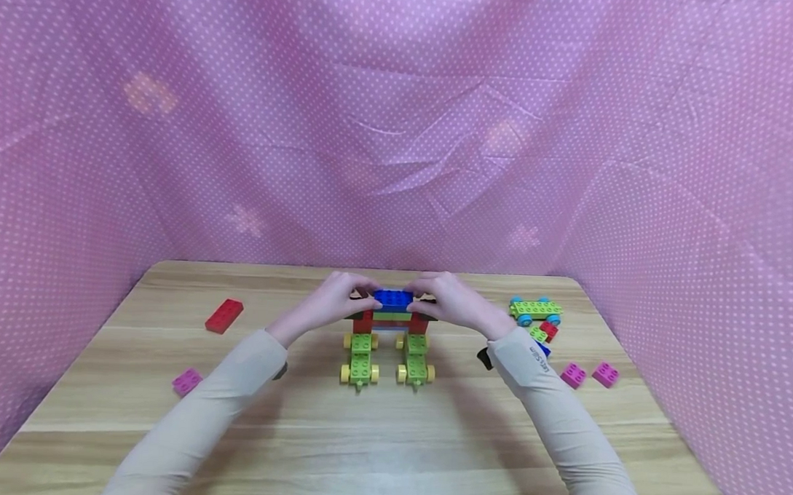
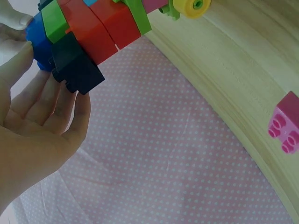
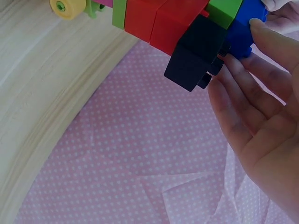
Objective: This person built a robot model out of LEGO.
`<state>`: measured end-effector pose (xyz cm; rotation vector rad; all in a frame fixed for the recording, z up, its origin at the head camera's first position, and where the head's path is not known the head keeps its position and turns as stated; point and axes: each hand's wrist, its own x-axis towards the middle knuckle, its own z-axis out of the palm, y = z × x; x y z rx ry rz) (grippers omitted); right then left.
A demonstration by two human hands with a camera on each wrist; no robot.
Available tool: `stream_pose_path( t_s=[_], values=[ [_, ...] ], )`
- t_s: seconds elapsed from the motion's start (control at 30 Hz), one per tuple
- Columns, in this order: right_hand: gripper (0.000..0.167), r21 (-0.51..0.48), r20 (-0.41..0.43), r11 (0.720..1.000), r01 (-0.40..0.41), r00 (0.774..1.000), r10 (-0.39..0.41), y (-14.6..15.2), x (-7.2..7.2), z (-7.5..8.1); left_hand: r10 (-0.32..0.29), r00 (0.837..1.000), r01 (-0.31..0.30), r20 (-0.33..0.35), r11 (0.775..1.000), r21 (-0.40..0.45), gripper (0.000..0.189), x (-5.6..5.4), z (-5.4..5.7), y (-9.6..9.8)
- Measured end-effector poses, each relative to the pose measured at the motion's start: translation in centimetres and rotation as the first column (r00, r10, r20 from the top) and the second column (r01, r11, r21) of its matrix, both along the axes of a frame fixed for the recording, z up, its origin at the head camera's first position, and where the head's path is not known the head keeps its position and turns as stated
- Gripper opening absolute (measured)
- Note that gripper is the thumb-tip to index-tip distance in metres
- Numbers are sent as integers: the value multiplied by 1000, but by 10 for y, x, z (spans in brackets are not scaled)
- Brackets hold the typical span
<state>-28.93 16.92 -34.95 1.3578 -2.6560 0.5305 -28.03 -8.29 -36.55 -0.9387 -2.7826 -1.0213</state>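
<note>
A blue toy brick (image 1: pixel 393 300) tops a built structure in the middle of the table. My left hand (image 1: pixel 332 302) pinches its left end between thumb and fingers, and my right hand (image 1: pixel 456 302) pinches its right end. Below it are a lime green brick (image 2: pixel 54 22) and red bricks (image 3: pixel 159 21). A black brick (image 2: pixel 77 65) juts out on the left side, touched by my left fingers; another black brick (image 3: pixel 194 53) juts out on the right, near my right fingers. Two green wheeled bases (image 1: pixel 360 366) with yellow wheels stand in front, side by side.
On the left lie a red brick (image 1: pixel 224 316) and a pink brick (image 1: pixel 186 381). On the right stand a green car base (image 1: pixel 536 308) with blue wheels, a small red brick (image 1: pixel 549 331) and two pink bricks (image 1: pixel 605 374). Pink dotted cloth (image 1: pixel 399 167) surrounds the table.
</note>
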Motion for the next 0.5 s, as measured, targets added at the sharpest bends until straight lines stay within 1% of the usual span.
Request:
stream_pose_path(
  t_s=[0.13, 0.3, 0.5],
  values=[
    [26, 11, -14, 1000, -16, 1000, 16, -1, 0, 1, 2, 1000, -2, 3, 1000, -5, 31, -1, 0, 0],
    [25, 2, -2, 1000, -24, 1000, 24, -1, 0, 0, 6, 1000, -6, 15, 1000, -7, 32, -2, -3, -1],
    [28, 1, -16, 1000, -1, 1000, 1, -2, 1, 0, 18, 999, -18, 34, 1000, 14, 30, -3, -5, -1]
  ],
)
